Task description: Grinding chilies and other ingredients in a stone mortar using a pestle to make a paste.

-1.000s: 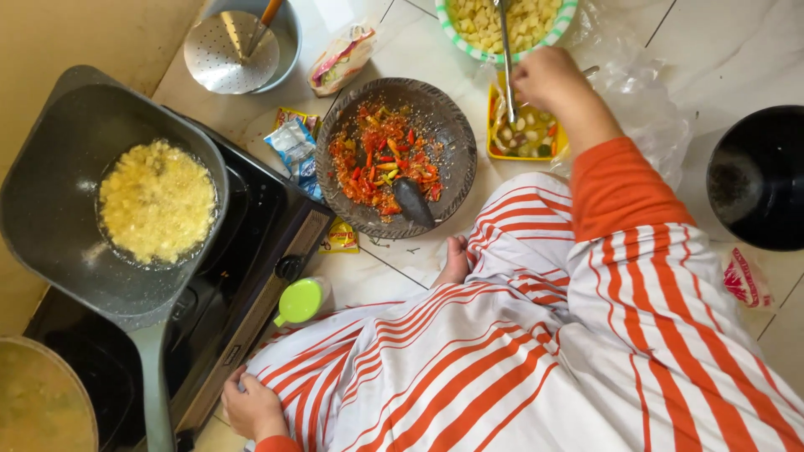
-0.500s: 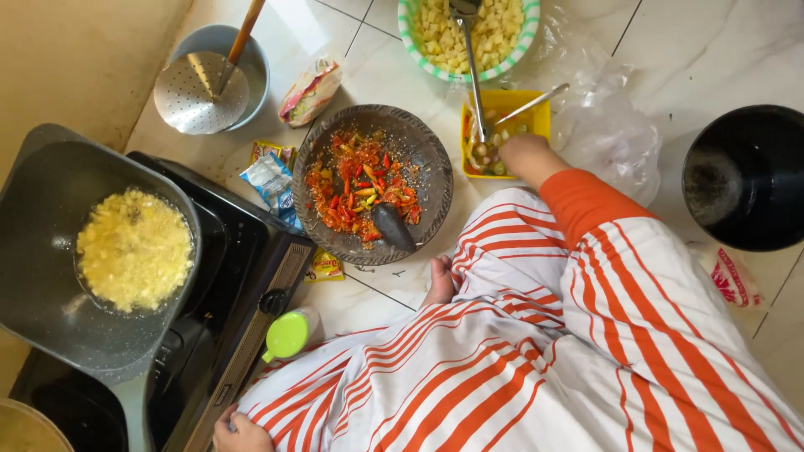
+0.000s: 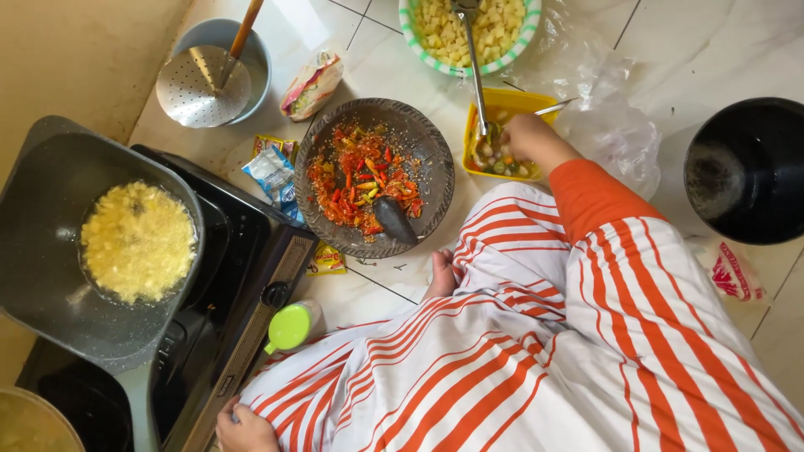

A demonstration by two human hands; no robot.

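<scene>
My right hand reaches from an orange sleeve into a yellow tray of small peeled pieces, with its fingertips hidden among them. A spoon handle sticks out of the tray beside the hand. A long metal utensil runs from a green-rimmed bowl of diced pale cubes down to the tray. Left of the tray sits a stone mortar with crushed red chillies and a dark pestle. My left hand rests curled on my striped cloth by the stove's edge.
A black stove at left carries a dark pan of frying yellow bits. Nearby are a skimmer over a grey bowl, small sachets, a green-capped bottle, a clear plastic bag and a black pot at right.
My right hand has come down from the tray's far side, near the metal utensil, into the yellow tray. The view has shifted; my left hand stays at my knee.
</scene>
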